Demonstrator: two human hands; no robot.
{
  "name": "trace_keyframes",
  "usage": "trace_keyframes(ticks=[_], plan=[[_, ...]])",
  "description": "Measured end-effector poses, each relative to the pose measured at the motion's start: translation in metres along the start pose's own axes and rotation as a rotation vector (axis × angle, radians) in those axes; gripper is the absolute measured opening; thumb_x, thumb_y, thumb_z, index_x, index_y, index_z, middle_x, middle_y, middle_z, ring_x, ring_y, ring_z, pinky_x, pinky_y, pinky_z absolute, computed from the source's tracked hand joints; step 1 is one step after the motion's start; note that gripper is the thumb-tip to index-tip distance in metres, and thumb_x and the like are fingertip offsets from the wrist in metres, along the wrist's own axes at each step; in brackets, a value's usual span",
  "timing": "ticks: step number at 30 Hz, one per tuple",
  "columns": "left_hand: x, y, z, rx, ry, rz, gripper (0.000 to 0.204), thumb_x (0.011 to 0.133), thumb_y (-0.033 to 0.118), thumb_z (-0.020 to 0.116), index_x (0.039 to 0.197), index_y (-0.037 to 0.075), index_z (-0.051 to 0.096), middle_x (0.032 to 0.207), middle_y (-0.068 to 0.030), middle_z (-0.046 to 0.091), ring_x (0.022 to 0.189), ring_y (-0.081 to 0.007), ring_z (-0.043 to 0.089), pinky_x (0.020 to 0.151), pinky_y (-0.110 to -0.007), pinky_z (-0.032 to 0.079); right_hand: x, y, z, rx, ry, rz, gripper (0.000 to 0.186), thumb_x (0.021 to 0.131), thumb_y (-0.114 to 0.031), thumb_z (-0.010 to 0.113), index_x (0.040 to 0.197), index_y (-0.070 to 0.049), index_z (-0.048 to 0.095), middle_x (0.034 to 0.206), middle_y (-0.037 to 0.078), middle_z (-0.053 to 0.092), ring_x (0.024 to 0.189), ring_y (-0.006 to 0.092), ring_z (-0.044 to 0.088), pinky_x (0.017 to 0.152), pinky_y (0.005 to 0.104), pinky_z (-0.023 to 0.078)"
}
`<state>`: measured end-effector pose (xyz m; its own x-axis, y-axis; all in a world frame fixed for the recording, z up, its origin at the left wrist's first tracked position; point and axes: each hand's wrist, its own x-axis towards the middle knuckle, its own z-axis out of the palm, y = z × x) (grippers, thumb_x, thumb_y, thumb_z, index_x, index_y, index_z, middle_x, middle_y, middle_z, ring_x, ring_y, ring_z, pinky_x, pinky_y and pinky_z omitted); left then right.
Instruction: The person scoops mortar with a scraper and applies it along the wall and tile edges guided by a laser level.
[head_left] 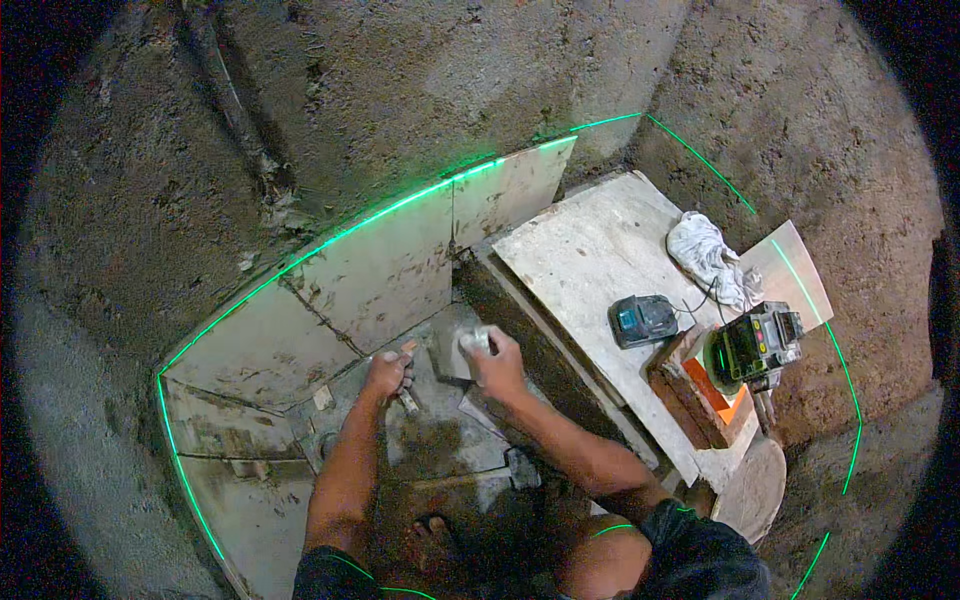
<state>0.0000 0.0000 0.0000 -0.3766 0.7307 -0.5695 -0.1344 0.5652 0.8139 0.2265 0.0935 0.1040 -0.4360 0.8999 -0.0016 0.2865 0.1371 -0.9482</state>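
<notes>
My left hand [390, 375] is closed on a narrow light strip [408, 402], low over the grey floor [425, 430] beside the tiled wall. Just to its right, my right hand [497, 360] grips a blurred, pale grey object [462, 343], which I cannot make out clearly. Beige tiles [375, 255] with dark smears line the lower wall, and a bright green laser line runs along their top edge. A small pale chip [323, 397] lies left of my left hand.
On the right, a pale board [560, 260] bears a battery charger [642, 320], a white cloth [700, 250] and a laser level [750, 345] on stacked blocks. A loose tile [795, 275] leans on the rough wall [800, 110]. A dark tool head [522, 467] lies near my right forearm.
</notes>
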Motion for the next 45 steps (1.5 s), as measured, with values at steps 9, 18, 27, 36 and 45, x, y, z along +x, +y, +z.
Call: trace_keyframes(ticks=[9, 18, 27, 36, 45], plan=[[-0.001, 0.005, 0.015, 0.143, 0.077, 0.189, 0.035, 0.094, 0.033, 0.063, 0.107, 0.001, 0.07, 0.075, -0.0106, 0.069, 0.064, -0.0235, 0.067, 0.056, -0.04, 0.05, -0.006, -0.043, -0.024, 0.188, 0.028, -0.04, 0.023, 0.094, -0.026, 0.065, 0.092, -0.003, 0.071, 0.079, 0.004, 0.069, 0.072, 0.0106, 0.06, 0.066, 0.0318, 0.049], [0.052, -0.052, 0.029, 0.652, 0.213, 0.246, 0.057, 0.086, 0.045, 0.065, 0.112, -0.006, 0.064, 0.1, -0.0301, 0.068, 0.098, -0.0453, 0.066, 0.089, -0.049, 0.052, 0.024, -0.179, -0.079, 0.151, 0.276, -0.389, 0.029, 0.093, -0.028, 0.061, 0.081, -0.003, 0.068, 0.068, 0.006, 0.064, 0.061, 0.0157, 0.057, 0.058, 0.0372, 0.046], [0.037, -0.025, 0.038, 0.815, -0.103, 0.536, 0.051, 0.088, 0.039, 0.065, 0.116, -0.003, 0.063, 0.113, -0.0242, 0.067, 0.106, -0.0405, 0.064, 0.094, -0.044, 0.05, 0.173, -0.303, -0.097, -0.498, 0.998, -0.999, 0.035, 0.095, -0.018, 0.053, 0.12, 0.007, 0.055, 0.116, 0.025, 0.053, 0.105, 0.0411, 0.053, 0.093, 0.0482, 0.043], [0.045, -0.048, 0.029, 0.645, -0.049, 0.616, 0.042, 0.09, 0.04, 0.063, 0.118, 0.008, 0.065, 0.109, -0.0178, 0.07, 0.1, -0.0359, 0.066, 0.086, -0.047, 0.051, 0.195, -0.301, 0.006, 0.051, 1.005, -0.663, 0.059, 0.095, -0.024, 0.055, 0.143, 0.008, 0.042, 0.147, 0.028, 0.039, 0.136, 0.0416, 0.037, 0.117, 0.0467, 0.025], [0.062, -0.033, 0.055, 0.95, 0.015, 0.405, 0.049, 0.086, 0.044, 0.065, 0.116, 0.005, 0.066, 0.11, -0.0214, 0.069, 0.103, -0.0394, 0.064, 0.089, -0.048, 0.051, 0.116, -0.293, 0.029, -0.096, 0.724, -0.766, 0.05, 0.089, -0.021, 0.062, 0.133, 0.003, 0.054, 0.139, 0.023, 0.049, 0.125, 0.0431, 0.047, 0.105, 0.0479, 0.041]])
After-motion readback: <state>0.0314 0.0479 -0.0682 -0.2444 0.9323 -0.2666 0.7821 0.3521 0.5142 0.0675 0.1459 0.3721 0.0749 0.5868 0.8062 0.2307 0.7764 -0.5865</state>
